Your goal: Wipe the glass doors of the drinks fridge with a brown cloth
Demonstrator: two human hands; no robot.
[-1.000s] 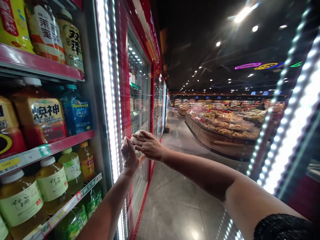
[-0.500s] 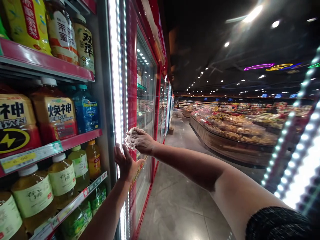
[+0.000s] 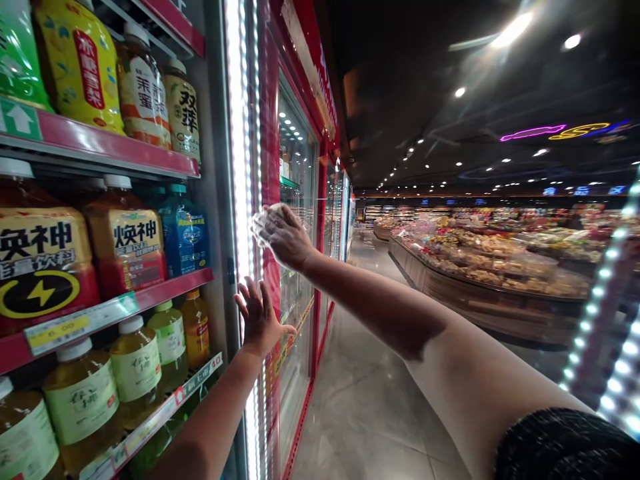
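Note:
My right hand (image 3: 289,235) presses a crumpled white cloth (image 3: 259,223) against the upright edge of the glass door, beside the bright LED strip (image 3: 241,120). The cloth shows mainly at the fingertips, and the palm hides the rest. Lower down, my left hand (image 3: 260,320) is open with its fingers spread. It lies at the same LED strip and glass, with nothing in it; whether every finger touches cannot be told. Behind both hands runs the red door frame (image 3: 273,153). Wet-looking smears show on the glass between the hands.
On the left, cooler shelves (image 3: 165,300) hold several drinks, including a red-labelled bottle (image 3: 131,233) and pale-green-labelled bottles (image 3: 83,393). Another glass door (image 3: 300,140) stands farther along. A grey tiled floor (image 3: 360,400) leads past a curved wooden display counter (image 3: 450,293) with packaged goods.
My right hand has slid upward with the white cloth, away from the left hand. The left hand's fingers have spread more. The view has shifted slightly.

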